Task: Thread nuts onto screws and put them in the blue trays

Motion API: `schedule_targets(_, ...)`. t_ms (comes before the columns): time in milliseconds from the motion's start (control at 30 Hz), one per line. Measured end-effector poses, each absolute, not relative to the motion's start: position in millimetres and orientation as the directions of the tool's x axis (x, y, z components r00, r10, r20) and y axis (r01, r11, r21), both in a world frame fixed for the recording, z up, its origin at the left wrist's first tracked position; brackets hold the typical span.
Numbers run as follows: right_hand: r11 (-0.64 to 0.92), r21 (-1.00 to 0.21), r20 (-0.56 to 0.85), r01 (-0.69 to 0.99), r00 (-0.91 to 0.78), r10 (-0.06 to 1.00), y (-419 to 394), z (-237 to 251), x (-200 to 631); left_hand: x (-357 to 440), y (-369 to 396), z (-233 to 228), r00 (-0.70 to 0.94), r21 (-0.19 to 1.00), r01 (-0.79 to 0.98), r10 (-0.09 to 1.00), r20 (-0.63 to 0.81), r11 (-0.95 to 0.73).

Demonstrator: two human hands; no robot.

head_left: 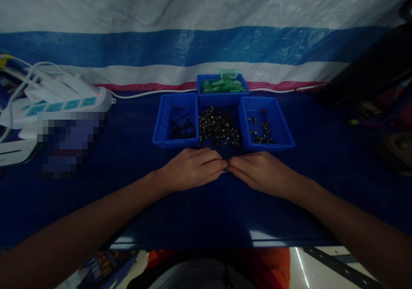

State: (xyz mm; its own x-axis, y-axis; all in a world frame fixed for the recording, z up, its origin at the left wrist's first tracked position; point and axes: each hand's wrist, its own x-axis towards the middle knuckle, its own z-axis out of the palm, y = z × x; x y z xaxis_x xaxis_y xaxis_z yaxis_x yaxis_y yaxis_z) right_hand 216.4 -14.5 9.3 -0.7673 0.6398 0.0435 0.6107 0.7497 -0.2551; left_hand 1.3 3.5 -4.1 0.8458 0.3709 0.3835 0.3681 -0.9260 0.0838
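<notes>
My left hand (193, 168) and my right hand (260, 172) rest on the dark blue table, fingertips meeting at the middle. A tiny green piece (226, 169) is pinched between the fingertips of both hands. Just beyond the hands lies a loose pile of small metal screws (218, 128) on the table. A blue tray (175, 124) to the left holds dark screws. Another blue tray (267, 124) on the right has a few screws in it. Behind the pile stands a third blue tray (222, 87) filled with green plastic pieces.
A white power strip (61, 102) with plugs and cables sits at the back left. A striped tarp (206, 31) hangs behind the table. Dark objects (370, 70) lie at the right. The table's front edge (225, 242) runs close to my body.
</notes>
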Motion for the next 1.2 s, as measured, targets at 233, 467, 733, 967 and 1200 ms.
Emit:
schedule_targets(233,0.729,-0.274,0.041,0.627,-0.75,0.66,-14.7,11.4,214.9,2.3,2.2,-2.5,0.847,0.139,0.339,0.366,0.386,-0.931)
schedule_targets(467,0.722,-0.316,0.032,0.615,-0.754,0.656,-14.9,15.6,215.5,2.1,4.5,-5.7,0.842,0.108,0.404,0.415,0.344,-0.908)
schedule_targets(733,0.724,-0.271,0.05,0.635,-0.742,0.669,-15.3,13.7,214.3,3.1,4.9,-3.8,0.84,0.095,0.444,0.451,0.3,-0.891)
schedule_targets(967,0.699,-0.279,0.036,0.658,-0.721,0.692,-15.3,13.6,216.2,4.3,4.9,-3.1,0.834,0.091,0.487,0.494,0.248,-0.868)
schedule_targets(1200,0.699,-0.259,0.03,0.666,-0.718,0.695,-13.9,11.1,217.5,3.1,4.0,-3.0,0.834,0.074,0.473,0.473,0.283,-0.878)
